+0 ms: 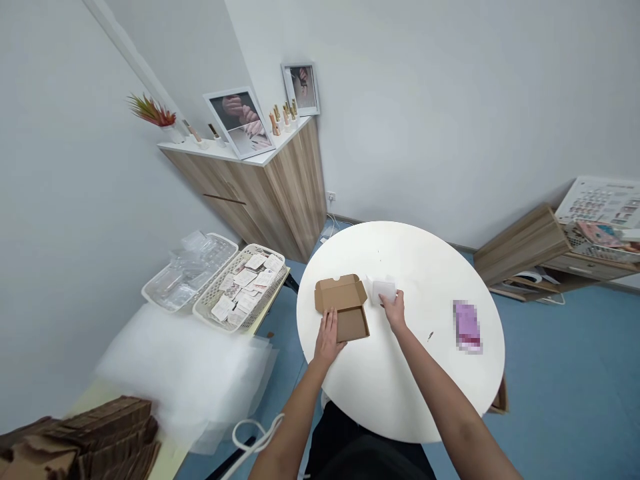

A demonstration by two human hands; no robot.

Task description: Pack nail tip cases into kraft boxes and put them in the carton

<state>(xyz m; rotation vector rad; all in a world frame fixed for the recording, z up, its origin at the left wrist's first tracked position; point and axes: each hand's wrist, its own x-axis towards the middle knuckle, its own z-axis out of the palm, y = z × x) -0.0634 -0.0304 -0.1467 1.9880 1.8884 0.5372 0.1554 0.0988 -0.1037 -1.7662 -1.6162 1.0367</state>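
An open brown cardboard box lies on the round white table, its lid folded back away from me. My left hand grips the near left corner of the box, fingers along the left side and thumb at the front edge. Just right of the box, my right hand is closed on the near edge of a small white packet. A whitish flap sticks out on the packet's left side; what is inside cannot be made out.
A blurred purple item lies at the table's right. On the left side table are white foam sheets, stacked brown cardboard, a basket of carded packets and a basket of clear plastic packaging. A wooden cabinet stands behind.
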